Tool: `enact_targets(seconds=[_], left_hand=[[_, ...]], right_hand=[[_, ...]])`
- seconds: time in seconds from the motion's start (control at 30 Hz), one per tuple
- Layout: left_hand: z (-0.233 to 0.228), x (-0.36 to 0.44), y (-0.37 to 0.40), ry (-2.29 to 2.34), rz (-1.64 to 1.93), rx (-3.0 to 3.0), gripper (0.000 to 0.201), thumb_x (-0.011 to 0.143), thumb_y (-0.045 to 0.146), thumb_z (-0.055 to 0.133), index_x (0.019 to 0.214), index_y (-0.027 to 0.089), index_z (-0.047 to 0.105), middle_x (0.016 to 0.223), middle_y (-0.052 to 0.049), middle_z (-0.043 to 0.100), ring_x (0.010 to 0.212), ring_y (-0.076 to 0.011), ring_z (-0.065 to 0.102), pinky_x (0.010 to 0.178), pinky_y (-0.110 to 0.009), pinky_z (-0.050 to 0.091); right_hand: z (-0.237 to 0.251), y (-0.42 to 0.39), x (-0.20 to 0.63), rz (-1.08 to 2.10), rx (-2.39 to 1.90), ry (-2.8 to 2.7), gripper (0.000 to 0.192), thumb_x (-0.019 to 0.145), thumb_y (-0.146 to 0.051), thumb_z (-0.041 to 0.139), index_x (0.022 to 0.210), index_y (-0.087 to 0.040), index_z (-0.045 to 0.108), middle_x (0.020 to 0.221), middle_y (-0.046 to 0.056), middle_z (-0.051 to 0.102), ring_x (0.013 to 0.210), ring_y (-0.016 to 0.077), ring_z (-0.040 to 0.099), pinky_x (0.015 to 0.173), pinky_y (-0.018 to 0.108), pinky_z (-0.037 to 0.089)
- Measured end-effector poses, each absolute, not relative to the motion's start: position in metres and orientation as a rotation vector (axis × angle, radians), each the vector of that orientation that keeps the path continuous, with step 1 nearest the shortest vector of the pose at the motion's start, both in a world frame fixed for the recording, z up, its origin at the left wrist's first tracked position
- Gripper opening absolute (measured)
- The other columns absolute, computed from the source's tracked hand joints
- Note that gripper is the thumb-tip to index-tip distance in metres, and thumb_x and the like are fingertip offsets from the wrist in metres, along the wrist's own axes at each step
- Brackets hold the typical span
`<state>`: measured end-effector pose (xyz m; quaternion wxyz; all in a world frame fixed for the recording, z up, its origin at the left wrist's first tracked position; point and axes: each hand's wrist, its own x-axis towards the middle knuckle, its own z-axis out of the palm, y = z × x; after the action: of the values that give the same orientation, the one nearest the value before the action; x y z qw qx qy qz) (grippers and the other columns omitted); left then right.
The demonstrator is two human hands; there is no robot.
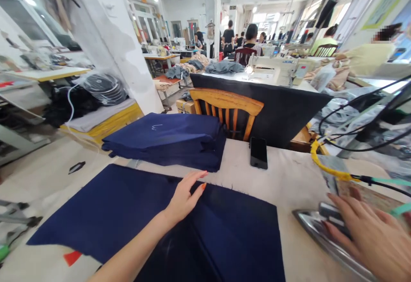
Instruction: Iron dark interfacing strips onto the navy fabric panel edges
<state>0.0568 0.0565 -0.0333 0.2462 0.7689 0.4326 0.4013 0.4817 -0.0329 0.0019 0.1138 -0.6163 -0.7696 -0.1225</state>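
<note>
My left hand (pixel 185 196) lies flat, fingers together, on a navy blue fabric piece (pixel 105 213) spread over the padded ironing table (pixel 289 179). A fold or darker layer of the fabric runs beneath my forearm. My right hand (pixel 369 230) rests on the handle of a steam iron (pixel 316 230) standing on the table at the right, fingers curled over it. Behind the flat piece sits a stack of folded navy fabric (pixel 167 140).
A black phone (pixel 258 152) lies on the table by a wooden chair back (pixel 226 102). Cables and a yellow hose (pixel 324 162) hang at right. Sewing machines (pixel 276 67) and several people fill the workshop behind. A white pillar (pixel 112 42) stands left.
</note>
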Motion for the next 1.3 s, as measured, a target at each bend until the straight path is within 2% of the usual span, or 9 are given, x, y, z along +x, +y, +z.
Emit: enact_targets(seconds=[0.07,0.17,0.27,0.4,0.53,0.83,1.03,1.2,1.3], left_hand=[[-0.026,0.072,0.053,1.111,1.044,2.150,0.028,0.093,0.021,0.048,0.120,0.022,0.055,0.117,-0.007,0.059,0.109,-0.0196,0.055,0.097,-0.038,0.045],[-0.024,0.095,0.044,0.985,0.927,2.259,0.025,0.092,0.016,0.049,0.115,0.022,0.057,0.116,-0.005,0.060,0.108,-0.0176,0.055,0.096,-0.035,0.044],[-0.026,0.113,0.034,0.861,0.780,2.360,0.025,0.091,0.013,0.049,0.111,0.022,0.058,0.115,-0.003,0.061,0.103,-0.0159,0.056,0.091,-0.032,0.044],[-0.028,0.127,0.026,0.787,0.717,2.401,0.021,0.091,0.011,0.047,0.106,0.020,0.059,0.110,-0.003,0.062,0.095,-0.0147,0.056,0.085,-0.030,0.043],[-0.028,0.138,0.026,0.758,0.621,2.482,0.018,0.092,0.014,0.047,0.104,0.020,0.060,0.102,-0.001,0.063,0.088,-0.0138,0.056,0.080,-0.029,0.042],[-0.043,0.181,0.052,0.793,0.169,2.843,0.012,0.093,0.027,0.053,0.096,0.020,0.062,0.095,-0.001,0.061,0.085,-0.0168,0.054,0.068,-0.029,0.043],[-0.044,0.187,0.059,0.771,0.148,2.748,0.016,0.087,0.037,0.061,0.093,0.023,0.066,0.086,0.001,0.059,0.083,-0.0162,0.054,0.068,-0.028,0.044],[-0.047,0.187,0.055,0.770,0.143,2.758,0.012,0.086,0.033,0.064,0.090,0.021,0.064,0.092,-0.001,0.058,0.089,-0.0180,0.053,0.072,-0.029,0.044],[-0.047,0.191,0.054,0.820,0.101,2.747,0.020,0.083,0.035,0.066,0.097,0.022,0.062,0.096,-0.001,0.057,0.089,-0.0189,0.053,0.070,-0.029,0.044]], right_hand=[[-0.009,-0.040,0.453,-0.512,-1.558,-2.405,0.025,0.085,-0.037,0.050,0.104,-0.023,0.058,0.100,0.012,0.065,0.092,0.0293,0.061,0.079,0.045,0.041],[-0.039,-0.055,0.399,-0.324,-1.333,-2.588,0.018,0.081,-0.019,0.047,0.094,-0.023,0.059,0.086,0.002,0.065,0.077,0.0196,0.061,0.068,0.033,0.043],[-0.063,-0.064,0.372,-0.198,-1.394,-2.525,0.028,0.081,-0.008,0.036,0.088,-0.022,0.059,0.081,0.003,0.063,0.072,0.0194,0.059,0.061,0.031,0.042],[-0.070,-0.057,0.378,0.524,-1.618,-2.239,0.022,0.089,-0.020,0.038,0.075,-0.022,0.055,0.076,0.002,0.057,0.069,0.0165,0.055,0.061,0.028,0.040],[-0.074,-0.030,0.392,1.058,-1.751,-1.854,0.025,0.080,-0.038,0.053,0.062,-0.021,0.046,0.061,-0.001,0.051,0.058,0.0137,0.048,0.054,0.026,0.036],[-0.091,0.025,0.416,1.144,-1.762,-1.622,0.043,0.081,-0.060,0.044,0.067,-0.020,0.053,0.057,-0.002,0.047,0.055,0.0133,0.043,0.053,0.027,0.034],[-0.083,0.029,0.411,1.242,-1.742,-1.647,0.054,0.085,-0.063,0.035,0.082,-0.017,0.064,0.054,-0.003,0.048,0.050,0.0127,0.043,0.051,0.027,0.033],[-0.073,0.031,0.412,1.262,-1.679,-1.727,0.048,0.084,-0.058,0.041,0.065,-0.018,0.058,0.056,-0.003,0.047,0.053,0.0119,0.042,0.051,0.026,0.032],[-0.067,0.031,0.412,1.271,-1.660,-1.765,0.035,0.079,-0.051,0.052,0.071,-0.018,0.062,0.063,-0.002,0.056,0.062,0.0142,0.049,0.059,0.027,0.038]])
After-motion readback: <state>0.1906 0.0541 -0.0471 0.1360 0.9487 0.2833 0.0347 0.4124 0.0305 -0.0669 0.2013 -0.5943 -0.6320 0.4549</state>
